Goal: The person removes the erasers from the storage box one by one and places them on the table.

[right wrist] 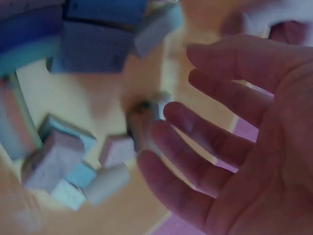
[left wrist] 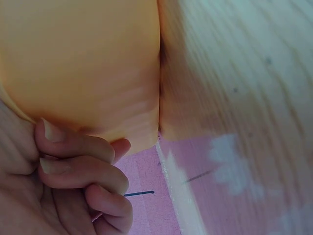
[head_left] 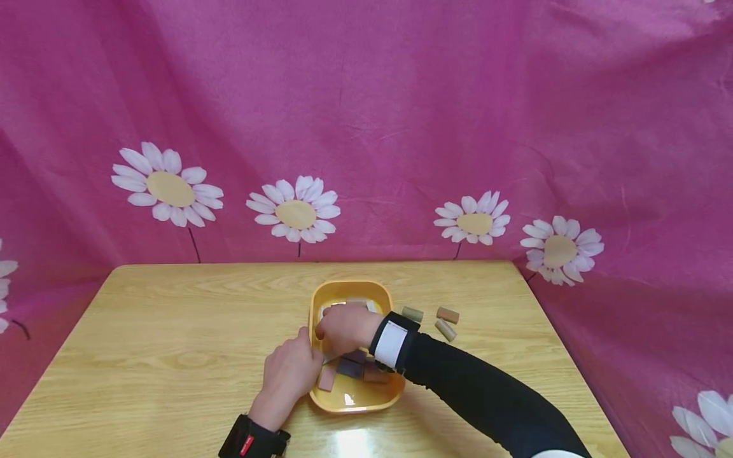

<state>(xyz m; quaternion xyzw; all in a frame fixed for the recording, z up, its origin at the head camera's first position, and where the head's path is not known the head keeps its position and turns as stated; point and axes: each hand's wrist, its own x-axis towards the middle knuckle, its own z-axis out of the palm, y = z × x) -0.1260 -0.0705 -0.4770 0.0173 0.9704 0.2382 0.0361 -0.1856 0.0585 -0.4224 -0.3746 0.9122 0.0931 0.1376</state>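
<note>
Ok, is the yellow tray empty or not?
Not empty: the yellow tray holds several blocks, seen around the right hand, with some bare bottom showing.

Glossy, smooth plastic on my feed: that yellow rounded plastic tub (head_left: pixel 366 395), light glinting inside! The dark blue rectangular wooden block (head_left: pixel 350 368) looks matt, and so does the tan wooden cylinder (head_left: pixel 445 329). I see a pale yellow, wood-grained desk (head_left: pixel 183 343), smooth, throwing back a bright shine. The magenta cloth backdrop (head_left: pixel 378 95) reads dull and creased, the black cloth sleeve (head_left: pixel 487 394) plain matt.
</note>
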